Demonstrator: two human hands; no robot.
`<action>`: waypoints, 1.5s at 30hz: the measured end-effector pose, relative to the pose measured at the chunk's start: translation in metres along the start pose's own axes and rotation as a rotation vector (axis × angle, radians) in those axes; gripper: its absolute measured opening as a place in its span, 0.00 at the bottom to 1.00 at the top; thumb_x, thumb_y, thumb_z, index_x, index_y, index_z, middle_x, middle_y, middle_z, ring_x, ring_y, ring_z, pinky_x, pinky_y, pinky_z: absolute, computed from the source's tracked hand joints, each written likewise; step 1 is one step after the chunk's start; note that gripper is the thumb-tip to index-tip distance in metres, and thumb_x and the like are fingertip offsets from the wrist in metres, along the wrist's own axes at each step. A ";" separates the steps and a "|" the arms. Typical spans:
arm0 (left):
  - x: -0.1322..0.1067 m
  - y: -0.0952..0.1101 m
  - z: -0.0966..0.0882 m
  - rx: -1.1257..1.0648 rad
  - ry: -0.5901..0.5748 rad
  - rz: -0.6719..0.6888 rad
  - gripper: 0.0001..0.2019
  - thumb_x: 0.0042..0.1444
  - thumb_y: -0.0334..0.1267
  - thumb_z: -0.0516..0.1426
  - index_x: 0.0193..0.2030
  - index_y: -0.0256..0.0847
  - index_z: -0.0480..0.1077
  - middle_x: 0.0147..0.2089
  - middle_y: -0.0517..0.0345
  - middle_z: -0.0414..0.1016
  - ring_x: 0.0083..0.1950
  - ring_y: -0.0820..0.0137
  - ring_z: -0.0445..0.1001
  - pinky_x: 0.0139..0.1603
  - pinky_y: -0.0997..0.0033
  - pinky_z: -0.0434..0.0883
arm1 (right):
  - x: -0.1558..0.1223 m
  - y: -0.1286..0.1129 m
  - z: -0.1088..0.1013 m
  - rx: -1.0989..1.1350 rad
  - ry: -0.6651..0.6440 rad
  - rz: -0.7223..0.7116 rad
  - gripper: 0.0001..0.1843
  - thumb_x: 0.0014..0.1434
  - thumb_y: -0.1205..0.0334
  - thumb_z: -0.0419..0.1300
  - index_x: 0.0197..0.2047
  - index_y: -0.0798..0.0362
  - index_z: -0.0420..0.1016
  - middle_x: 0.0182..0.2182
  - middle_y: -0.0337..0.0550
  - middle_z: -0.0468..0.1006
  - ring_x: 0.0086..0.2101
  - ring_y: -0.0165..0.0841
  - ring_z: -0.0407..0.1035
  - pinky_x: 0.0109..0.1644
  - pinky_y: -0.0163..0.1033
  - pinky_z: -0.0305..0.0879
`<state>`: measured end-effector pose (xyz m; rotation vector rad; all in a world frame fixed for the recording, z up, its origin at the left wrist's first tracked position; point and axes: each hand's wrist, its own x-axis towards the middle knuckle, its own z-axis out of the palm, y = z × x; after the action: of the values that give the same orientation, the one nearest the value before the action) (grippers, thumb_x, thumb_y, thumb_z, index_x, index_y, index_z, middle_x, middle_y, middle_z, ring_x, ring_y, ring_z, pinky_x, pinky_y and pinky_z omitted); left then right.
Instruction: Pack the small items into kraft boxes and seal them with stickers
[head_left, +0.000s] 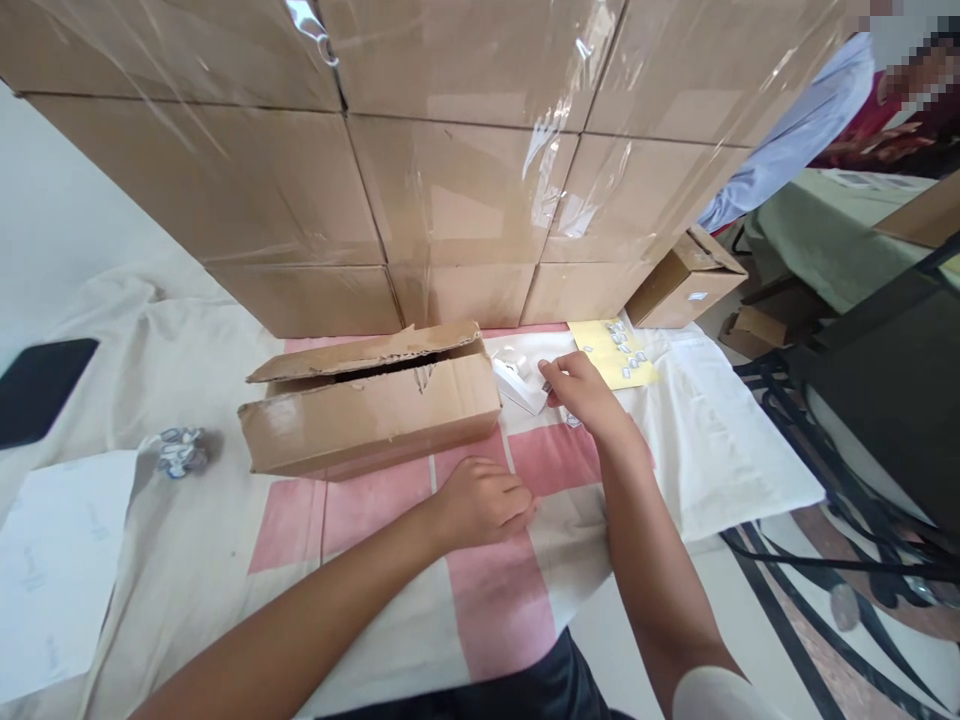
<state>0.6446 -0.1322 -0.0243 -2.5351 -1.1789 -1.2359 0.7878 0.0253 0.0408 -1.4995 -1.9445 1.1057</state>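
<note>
My right hand (579, 388) is closed in a pinch on a small dark piece (548, 387), too small to name, at the near end of a white object (521, 388). That object lies on the cloth just right of a long cardboard box (375, 415), whose torn top flap stands partly raised. My left hand (484, 502) rests on the pink and white cloth in front of the box, fingers curled inward; its palm is hidden. Beyond my right hand lies a yellow sheet (611, 352) bearing several small white labels. A small label-like piece (574, 421) sits below my right wrist.
Stacked cartons (465, 190) under clear film wall off the back. A smaller carton (690, 278) stands at their right end. On the left are a dark phone-like slab (45, 390), white paper (67, 570) and a crumpled ball (181, 452). Another person's sleeve (795, 130) shows behind.
</note>
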 end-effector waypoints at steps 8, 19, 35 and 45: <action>0.002 0.000 -0.001 0.011 -0.002 0.000 0.20 0.65 0.32 0.55 0.20 0.40 0.60 0.18 0.65 0.63 0.20 0.76 0.58 0.25 0.71 0.56 | 0.002 0.004 -0.010 0.265 0.131 0.062 0.16 0.50 0.63 0.63 0.20 0.50 0.58 0.23 0.40 0.71 0.30 0.35 0.75 0.33 0.38 0.73; 0.001 -0.002 0.001 0.037 -0.022 -0.004 0.20 0.66 0.33 0.54 0.20 0.40 0.62 0.18 0.65 0.63 0.20 0.75 0.59 0.25 0.69 0.56 | 0.013 0.012 -0.004 0.034 0.025 -0.058 0.18 0.60 0.47 0.58 0.29 0.52 0.74 0.36 0.44 0.78 0.37 0.36 0.71 0.39 0.38 0.67; -0.001 -0.001 0.001 0.025 -0.010 -0.005 0.20 0.65 0.34 0.54 0.19 0.40 0.62 0.17 0.65 0.61 0.20 0.75 0.57 0.24 0.69 0.56 | 0.016 0.010 0.005 0.042 0.030 -0.093 0.14 0.57 0.52 0.58 0.25 0.51 0.70 0.33 0.43 0.74 0.37 0.37 0.68 0.43 0.40 0.64; 0.000 -0.002 0.001 0.014 0.005 -0.008 0.20 0.65 0.34 0.55 0.19 0.40 0.61 0.17 0.65 0.61 0.20 0.76 0.57 0.24 0.70 0.55 | 0.019 0.006 0.011 -0.120 0.102 -0.116 0.22 0.61 0.50 0.56 0.19 0.49 0.61 0.22 0.40 0.66 0.33 0.37 0.66 0.40 0.40 0.61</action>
<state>0.6444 -0.1304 -0.0254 -2.5185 -1.1933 -1.2308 0.7771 0.0396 0.0270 -1.4539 -2.0299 0.8607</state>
